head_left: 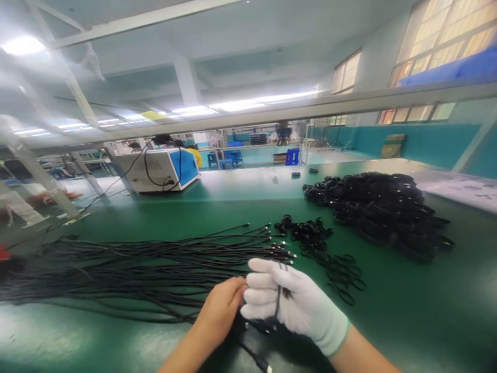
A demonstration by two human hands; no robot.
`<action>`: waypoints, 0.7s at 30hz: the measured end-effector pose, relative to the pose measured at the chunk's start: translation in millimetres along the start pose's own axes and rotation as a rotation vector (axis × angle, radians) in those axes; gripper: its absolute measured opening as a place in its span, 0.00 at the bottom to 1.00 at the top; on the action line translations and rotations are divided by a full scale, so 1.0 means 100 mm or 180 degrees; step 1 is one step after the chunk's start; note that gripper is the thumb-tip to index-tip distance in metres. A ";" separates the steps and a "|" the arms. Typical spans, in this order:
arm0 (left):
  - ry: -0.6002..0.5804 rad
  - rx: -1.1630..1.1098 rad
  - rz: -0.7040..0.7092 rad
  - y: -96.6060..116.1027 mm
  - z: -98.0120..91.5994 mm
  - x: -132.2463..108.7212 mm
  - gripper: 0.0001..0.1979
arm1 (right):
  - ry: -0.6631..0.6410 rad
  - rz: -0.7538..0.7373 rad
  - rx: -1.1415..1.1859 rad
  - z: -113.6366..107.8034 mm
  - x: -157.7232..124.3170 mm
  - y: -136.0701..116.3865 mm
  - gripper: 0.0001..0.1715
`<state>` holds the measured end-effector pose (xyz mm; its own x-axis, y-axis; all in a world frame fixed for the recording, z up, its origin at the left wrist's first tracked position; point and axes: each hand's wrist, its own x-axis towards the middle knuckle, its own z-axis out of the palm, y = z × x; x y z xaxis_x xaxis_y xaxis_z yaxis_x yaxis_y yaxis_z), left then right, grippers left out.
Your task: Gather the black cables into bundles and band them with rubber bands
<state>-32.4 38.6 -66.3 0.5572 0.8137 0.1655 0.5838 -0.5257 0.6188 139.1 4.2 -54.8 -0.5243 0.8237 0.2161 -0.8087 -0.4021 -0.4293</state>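
My right hand, in a white glove, has its fingers curled around a thin black cable that loops over its palm. My bare left hand presses against the glove's fingertips and pinches the same cable low down, where black plugs hang. Both hands hover just above the green table. Directly behind them lies a long sheaf of straight black cables, their plug ends pointing right towards my glove.
A heap of coiled black cables sits at the back right, with loose black ties scattered before it. A white and blue machine stands at the back left. An overhead rail crosses the bench.
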 end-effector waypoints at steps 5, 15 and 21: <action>0.0454 0.1882 0.0723 0.14 0.19 -0.38 0.09 | 0.0692 -0.0368 -0.0533 -0.08 0.01 -0.04 0.17; -0.0421 0.0225 0.0902 0.49 -0.62 0.19 0.06 | -0.0508 0.1208 -0.0327 -0.15 -0.08 0.30 0.29; -0.0025 -0.0075 0.0298 0.05 -0.25 0.04 0.13 | -0.0276 0.0746 -0.0162 -0.08 -0.06 0.24 0.28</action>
<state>-42.2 45.4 -43.5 0.6133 0.7593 0.2175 0.5149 -0.5932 0.6189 125.2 -7.2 -73.5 -0.7186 0.6721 0.1788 -0.6490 -0.5556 -0.5197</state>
